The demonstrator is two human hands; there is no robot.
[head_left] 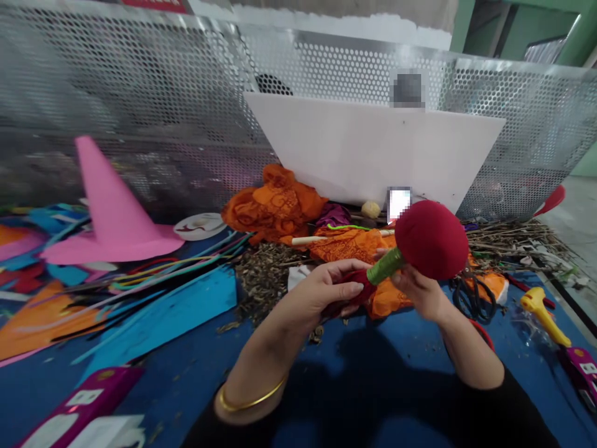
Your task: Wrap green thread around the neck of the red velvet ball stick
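Note:
A tilted object with a round red head (431, 239) and a green wrapped stem (385, 266) is held between my two hands over the table. My left hand (338, 287) is closed round the dark red lower end of it, thumb on top. Just under the red head, my right hand (417, 289) grips near the upper stem, its fingers partly hidden behind. Orange patterned cloth (392, 300) lies behind and below the hands. Black-handled scissors (473, 298) rest to the right of my right hand.
Left: a pink cone hat (112, 205), blue sheet (181, 311), coloured strips and a purple power strip (84, 404). Dried plant bits (265, 274) lie mid-table. Right: a yellow glue gun (543, 314) and thin twigs (517, 239). A white board (373, 149) leans on perforated metal behind.

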